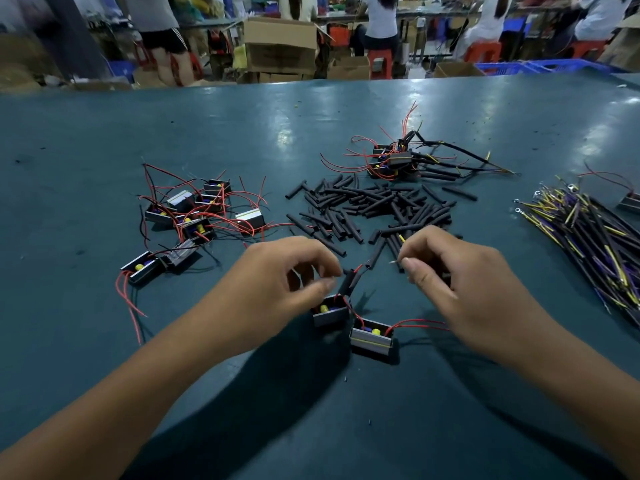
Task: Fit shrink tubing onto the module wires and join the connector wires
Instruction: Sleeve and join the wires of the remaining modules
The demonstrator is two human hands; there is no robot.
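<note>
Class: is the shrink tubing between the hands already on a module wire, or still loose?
On: the shrink tubing sits threaded over a red wire running to the module.

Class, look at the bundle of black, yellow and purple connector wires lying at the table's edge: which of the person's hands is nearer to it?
Right. The right hand sits just left of the wire bundle, while the left hand is farther left, beyond it.
</note>
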